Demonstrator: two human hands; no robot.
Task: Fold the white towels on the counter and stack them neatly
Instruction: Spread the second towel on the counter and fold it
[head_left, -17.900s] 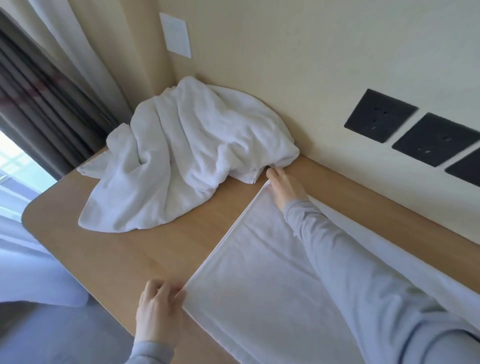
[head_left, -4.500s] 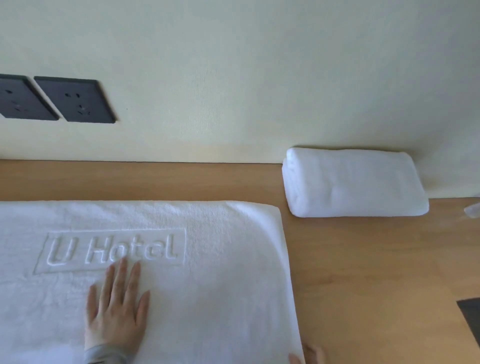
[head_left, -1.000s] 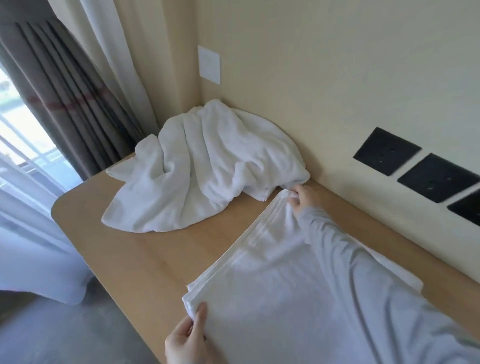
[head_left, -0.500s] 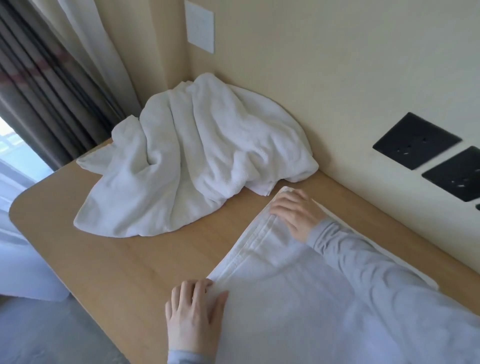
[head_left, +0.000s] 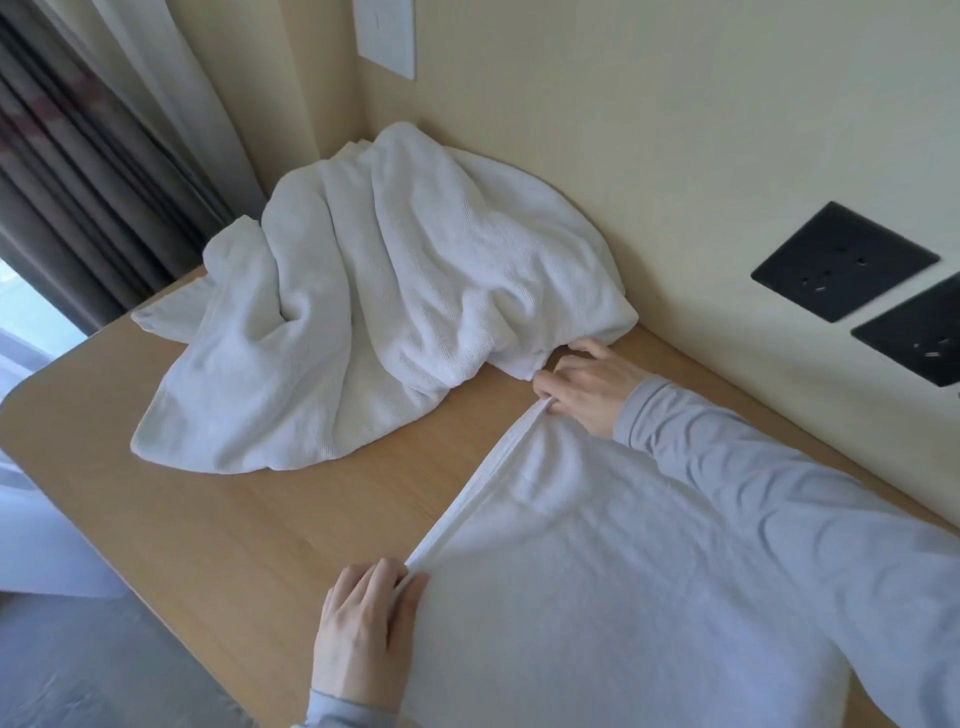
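A white towel (head_left: 571, 597), folded in layers, lies flat on the wooden counter (head_left: 234, 519) at the lower right. My left hand (head_left: 363, 634) pinches its near left corner. My right hand (head_left: 587, 387) grips its far left corner with curled fingers. The left edge runs taut between both hands and looks slightly raised. My right sleeve hides much of the towel's far side. A crumpled white towel pile (head_left: 389, 312) sits in the back corner, its hem almost touching my right hand.
The wall runs along the counter's far side with two black sockets (head_left: 841, 260) at right and a white switch plate (head_left: 387, 36) above the pile. Curtains (head_left: 78, 156) hang at left. The counter's rounded left end drops to grey floor (head_left: 78, 665).
Half a second ago both hands rested on the folded towel's left edge. Now they grip its two corners, and the right hand has shifted farther toward the crumpled pile, drawing the edge taut.
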